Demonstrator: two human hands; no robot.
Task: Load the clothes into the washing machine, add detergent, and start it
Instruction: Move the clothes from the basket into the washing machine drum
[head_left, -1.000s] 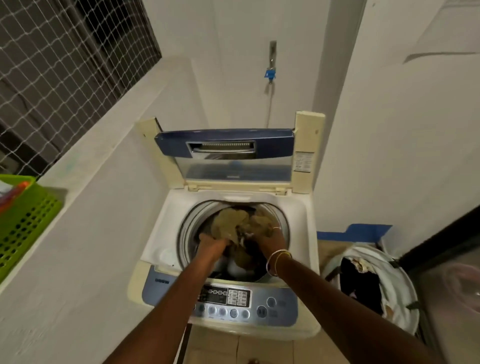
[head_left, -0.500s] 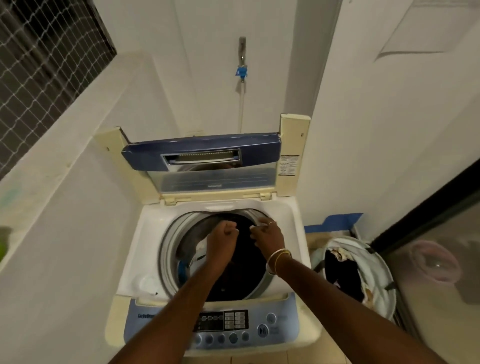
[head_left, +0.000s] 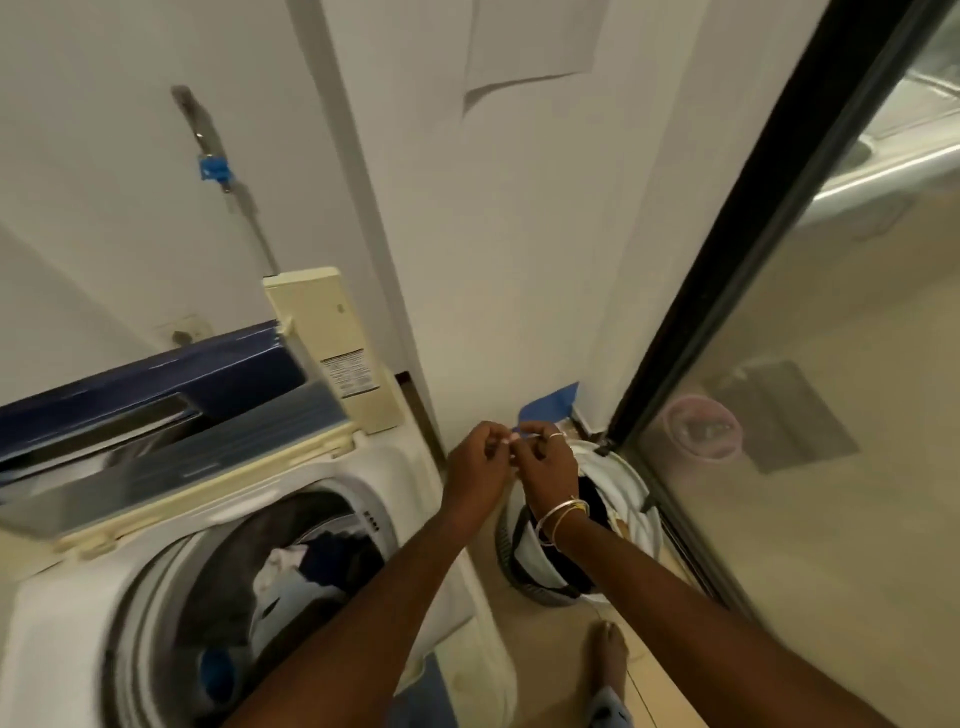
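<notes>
The top-loading washing machine (head_left: 400, 467) stands at the left with its blue lid (head_left: 156, 395) raised. White, blue and dark clothes (head_left: 296, 571) lie in the drum. To its right on the floor sits a laundry basket (head_left: 641, 499) holding dark and white clothes (head_left: 597, 506). My left hand (head_left: 475, 467) and my right hand (head_left: 548, 462) hover together above the basket's near rim. Their fingers are curled and the fingertips almost meet, with no garment visible in either. Bangles circle my right wrist.
A glass sliding door (head_left: 805, 467) with a black frame (head_left: 727, 260) runs close along the right of the basket. A white wall corner stands behind it, with blue tape (head_left: 550, 405) at its base. A tap (head_left: 213, 166) is on the back wall. My bare foot (head_left: 608, 654) is on the floor.
Both hands let go of the brown garment in the drum, came out and swung right to above the basket. My view turned right with them.
</notes>
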